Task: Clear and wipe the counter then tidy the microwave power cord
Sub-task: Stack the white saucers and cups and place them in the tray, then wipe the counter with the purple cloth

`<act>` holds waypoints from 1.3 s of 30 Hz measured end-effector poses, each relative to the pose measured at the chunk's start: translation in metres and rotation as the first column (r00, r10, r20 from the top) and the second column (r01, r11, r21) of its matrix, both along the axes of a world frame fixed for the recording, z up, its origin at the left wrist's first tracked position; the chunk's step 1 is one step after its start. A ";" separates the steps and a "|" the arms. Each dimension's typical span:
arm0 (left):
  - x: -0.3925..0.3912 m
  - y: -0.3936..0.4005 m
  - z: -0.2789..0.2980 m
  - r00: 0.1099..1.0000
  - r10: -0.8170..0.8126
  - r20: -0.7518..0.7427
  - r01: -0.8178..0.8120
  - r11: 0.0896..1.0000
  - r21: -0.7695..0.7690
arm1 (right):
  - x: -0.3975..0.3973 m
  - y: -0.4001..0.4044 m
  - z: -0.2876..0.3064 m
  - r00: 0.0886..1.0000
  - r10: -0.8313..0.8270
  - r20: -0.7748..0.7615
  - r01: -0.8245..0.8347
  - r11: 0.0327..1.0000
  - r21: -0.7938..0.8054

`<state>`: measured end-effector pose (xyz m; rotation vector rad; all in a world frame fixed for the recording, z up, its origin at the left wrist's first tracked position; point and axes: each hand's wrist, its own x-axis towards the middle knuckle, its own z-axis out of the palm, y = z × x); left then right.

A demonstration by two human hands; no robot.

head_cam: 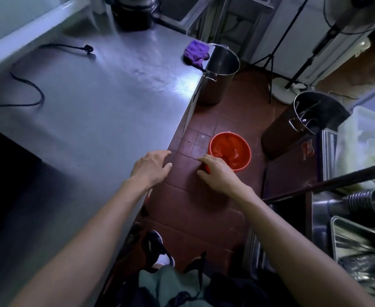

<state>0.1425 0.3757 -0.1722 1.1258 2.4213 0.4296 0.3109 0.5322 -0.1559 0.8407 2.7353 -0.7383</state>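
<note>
The steel counter fills the left of the view. A black power cord snakes across its left part, and its plug lies near the back. A purple cloth sits crumpled at the counter's far right corner. The dark block at the left edge, probably the microwave, is mostly out of view. My left hand hovers at the counter's right edge with relaxed fingers, holding nothing. My right hand hangs over the floor in front of a red bucket, its fingers loosely curled and holding nothing.
A tall steel pot stands on the floor by the counter's far corner. Another pot sits on a dark box to the right. Fan stands rise at the back. Metal trays crowd the lower right. My shoe is on the red tile floor.
</note>
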 end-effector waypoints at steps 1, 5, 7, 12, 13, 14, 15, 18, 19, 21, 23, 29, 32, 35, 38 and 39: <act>-0.009 0.006 0.001 1.000 -0.004 -0.008 0.004 1.000 0.009 | -0.008 0.006 0.000 1.000 -0.007 -0.018 0.008 1.000 0.010; -0.033 0.024 -0.001 0.998 -0.044 -0.040 0.044 0.999 0.001 | -0.027 0.020 0.006 0.998 -0.021 -0.055 0.022 1.000 0.019; -0.045 0.033 -0.004 0.998 -0.054 -0.044 0.054 0.999 -0.006 | -0.033 0.030 0.008 0.997 -0.044 -0.069 0.044 0.999 0.008; -0.070 0.064 -0.018 0.993 -0.064 -0.097 0.066 0.998 0.015 | -0.041 0.060 -0.001 0.994 -0.093 -0.050 0.092 0.996 -0.017; -0.073 0.072 -0.020 0.993 -0.061 -0.101 0.063 0.998 0.010 | -0.041 0.067 -0.005 0.994 -0.099 -0.042 0.098 0.995 -0.022; -0.076 0.081 -0.022 0.993 -0.065 -0.101 0.066 0.998 -0.001 | -0.042 0.076 -0.008 0.994 -0.104 -0.036 0.103 0.994 -0.028; -0.079 0.092 -0.022 0.992 -0.076 -0.100 0.075 0.997 -0.018 | -0.045 0.087 -0.012 0.994 -0.108 -0.033 0.107 0.994 -0.036; -0.090 0.135 -0.015 0.988 -0.110 -0.110 0.102 0.992 -0.074 | -0.059 0.127 -0.016 0.992 -0.110 -0.067 0.107 0.993 -0.047; -0.095 0.152 -0.011 0.987 -0.109 -0.117 0.100 0.991 -0.086 | -0.065 0.143 -0.017 0.990 -0.111 -0.083 0.107 0.993 -0.048; -0.106 0.184 -0.004 0.986 -0.095 -0.133 0.082 0.992 -0.098 | -0.078 0.177 -0.018 0.988 -0.116 -0.105 0.110 0.992 -0.060; -0.114 0.215 0.001 0.989 -0.075 -0.129 0.060 0.991 -0.119 | -0.089 0.215 -0.020 0.986 -0.119 -0.118 0.111 0.991 -0.073; -0.126 0.290 0.001 0.991 -0.032 -0.126 0.011 0.986 -0.166 | -0.120 0.307 -0.019 0.987 -0.092 -0.132 0.078 0.991 -0.108; -0.133 0.315 0.003 0.992 0.006 -0.128 -0.026 0.988 -0.154 | -0.135 0.335 -0.017 0.989 -0.063 -0.135 0.045 0.990 -0.131; -0.142 0.336 0.005 0.990 0.032 -0.134 -0.051 0.988 -0.146 | -0.151 0.355 -0.017 0.988 -0.044 -0.150 0.022 0.990 -0.142; -0.154 0.353 0.004 0.990 0.066 -0.124 -0.082 0.987 -0.135 | -0.168 0.371 -0.023 0.988 -0.035 -0.151 0.011 0.988 -0.156; -0.158 0.358 0.003 0.990 0.073 -0.118 -0.088 0.988 -0.130 | -0.173 0.375 -0.026 0.989 -0.029 -0.145 0.006 0.987 -0.160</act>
